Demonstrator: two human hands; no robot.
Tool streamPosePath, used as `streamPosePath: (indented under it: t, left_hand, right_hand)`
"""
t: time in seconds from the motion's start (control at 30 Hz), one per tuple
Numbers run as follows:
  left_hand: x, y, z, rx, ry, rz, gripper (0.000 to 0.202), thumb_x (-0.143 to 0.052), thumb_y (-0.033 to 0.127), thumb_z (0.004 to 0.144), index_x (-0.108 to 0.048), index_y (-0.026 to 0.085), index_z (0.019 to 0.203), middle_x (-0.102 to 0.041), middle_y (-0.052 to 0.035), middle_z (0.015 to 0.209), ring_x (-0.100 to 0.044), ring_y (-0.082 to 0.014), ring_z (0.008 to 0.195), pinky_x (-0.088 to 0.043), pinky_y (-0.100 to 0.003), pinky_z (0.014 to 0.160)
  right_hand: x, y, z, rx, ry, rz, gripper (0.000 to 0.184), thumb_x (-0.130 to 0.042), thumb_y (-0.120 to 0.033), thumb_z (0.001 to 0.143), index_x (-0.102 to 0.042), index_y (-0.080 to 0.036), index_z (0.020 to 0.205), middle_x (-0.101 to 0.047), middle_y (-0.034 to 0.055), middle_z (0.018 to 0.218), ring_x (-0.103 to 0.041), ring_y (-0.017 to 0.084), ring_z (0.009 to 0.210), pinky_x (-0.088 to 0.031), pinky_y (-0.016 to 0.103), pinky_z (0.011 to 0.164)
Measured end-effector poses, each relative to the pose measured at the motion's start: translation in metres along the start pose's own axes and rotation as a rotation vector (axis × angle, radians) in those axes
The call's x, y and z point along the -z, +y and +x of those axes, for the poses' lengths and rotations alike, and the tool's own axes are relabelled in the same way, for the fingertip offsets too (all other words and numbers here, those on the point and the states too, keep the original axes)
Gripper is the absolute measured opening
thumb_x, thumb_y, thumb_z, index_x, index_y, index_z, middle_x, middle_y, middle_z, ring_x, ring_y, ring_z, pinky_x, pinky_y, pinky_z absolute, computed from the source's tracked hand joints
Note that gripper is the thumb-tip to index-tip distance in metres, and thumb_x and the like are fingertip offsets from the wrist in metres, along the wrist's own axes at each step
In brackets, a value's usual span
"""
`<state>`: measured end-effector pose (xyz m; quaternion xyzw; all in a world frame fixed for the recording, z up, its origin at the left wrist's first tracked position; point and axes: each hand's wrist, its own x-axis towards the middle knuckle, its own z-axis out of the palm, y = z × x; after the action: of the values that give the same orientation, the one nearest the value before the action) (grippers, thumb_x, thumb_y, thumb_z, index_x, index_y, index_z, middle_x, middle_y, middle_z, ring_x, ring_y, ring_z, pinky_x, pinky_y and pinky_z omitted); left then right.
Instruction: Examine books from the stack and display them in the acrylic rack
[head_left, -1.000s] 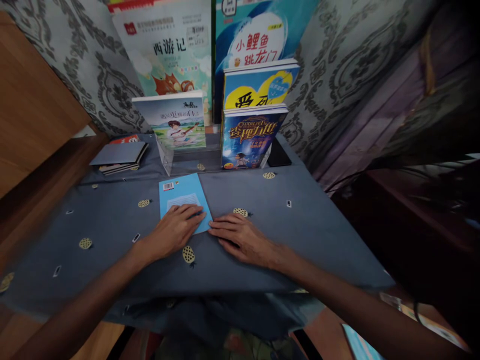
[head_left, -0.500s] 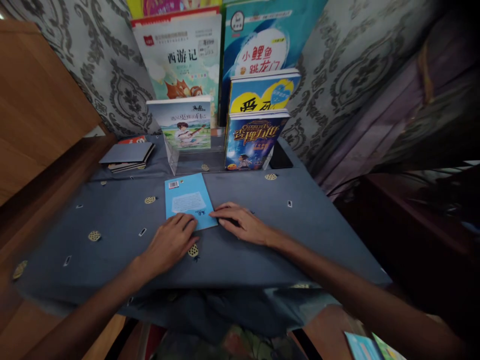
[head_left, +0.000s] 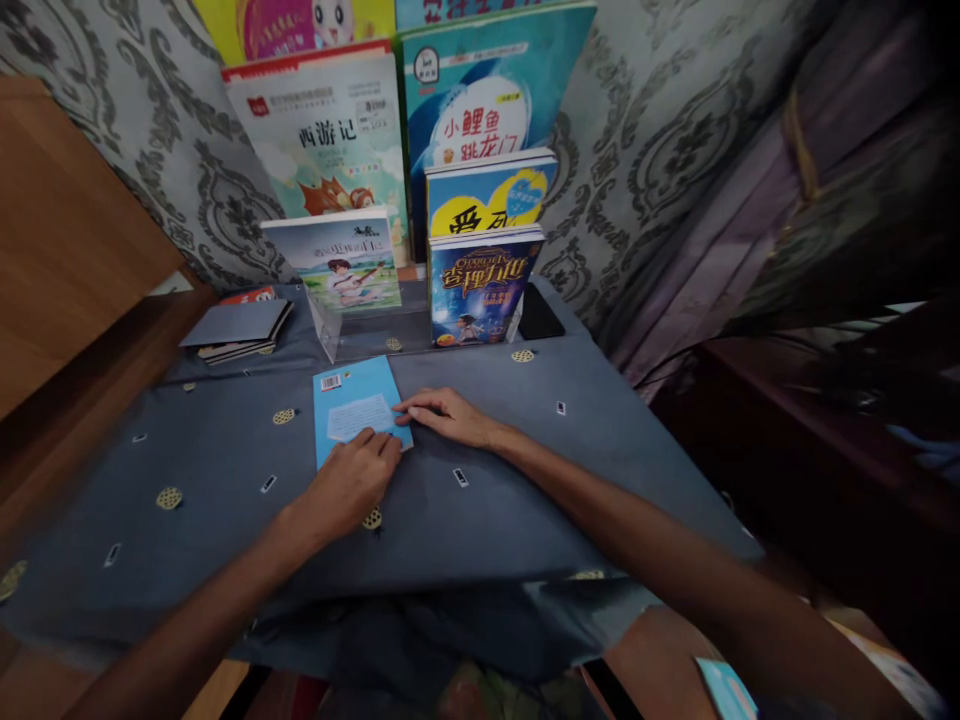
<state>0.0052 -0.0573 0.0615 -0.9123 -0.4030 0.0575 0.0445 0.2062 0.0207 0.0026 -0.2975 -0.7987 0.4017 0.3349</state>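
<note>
A light-blue book (head_left: 364, 390) lies flat on the cloth, a barcode at its upper left corner. Over its lower edge, my left hand (head_left: 358, 480) has its fingers curled and closed on the book near the lower right corner. My right hand (head_left: 450, 415) comes in from the right, fingers stretched out, their tips touching the book's right edge. The thumb sits just below the index finger. Part of the book's lower side is hidden under my left hand.
Behind the book, a clear stand (head_left: 326, 335) holds upright books, among them a dark-blue one (head_left: 480, 295) and a guitar-cover one (head_left: 352, 275). A small stack of books (head_left: 240, 325) lies at the left. A black phone-like slab (head_left: 540, 315) lies at the right.
The camera view has shifted. My left hand has slid along the book's lower edge toward its right corner. My right hand has moved up the right edge, its fingertips further onto the cover.
</note>
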Motion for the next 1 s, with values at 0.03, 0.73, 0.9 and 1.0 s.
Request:
streamPosePath:
  t: [0.03,0.73,0.9,1.0]
  left_hand:
    - [0.000,-0.002,-0.001,0.012,0.011,-0.029,0.020,-0.043,0.014,0.100,-0.063,0.016,0.100,-0.068,-0.0102,0.095,-0.063,-0.0260,0.097,-0.055,-0.036,0.076]
    - [-0.041,-0.003,-0.028,-0.100,0.333,0.049,0.032,-0.043,0.019,0.102,-0.059,0.009,0.127,-0.067,-0.0164,0.125,-0.062,-0.0262,0.117,-0.057,-0.038,0.093]
    - [-0.051,-0.028,-0.073,-0.098,0.344,0.000,0.038,-0.038,0.026,0.105,-0.056,0.014,0.136,-0.065,-0.0137,0.133,-0.059,-0.0254,0.127,-0.054,-0.041,0.101]
    - [-0.050,-0.036,-0.088,-0.106,0.363,-0.023,0.037,-0.038,0.024,0.105,-0.059,0.015,0.134,-0.067,-0.0122,0.131,-0.061,-0.0242,0.125,-0.054,-0.041,0.102]
  right_hand:
    - [0.001,0.000,-0.002,-0.009,-0.005,0.017,0.033,-0.048,-0.031,0.099,-0.072,-0.017,0.118,-0.079,0.0076,0.102,-0.070,0.020,0.100,-0.051,0.036,0.092]
    - [-0.009,-0.027,-0.038,0.266,-0.094,-0.589,0.029,-0.054,-0.024,0.098,-0.070,-0.018,0.122,-0.070,0.0109,0.127,-0.059,0.025,0.129,-0.044,0.049,0.110]
    - [-0.012,-0.022,-0.041,0.269,-0.086,-0.585,0.029,-0.053,-0.027,0.100,-0.069,-0.022,0.123,-0.070,0.0084,0.129,-0.058,0.023,0.129,-0.047,0.046,0.108]
    - [-0.013,-0.021,-0.040,0.271,-0.064,-0.569,0.028,-0.054,-0.027,0.099,-0.070,-0.021,0.121,-0.070,0.0095,0.128,-0.059,0.024,0.128,-0.049,0.047,0.106]
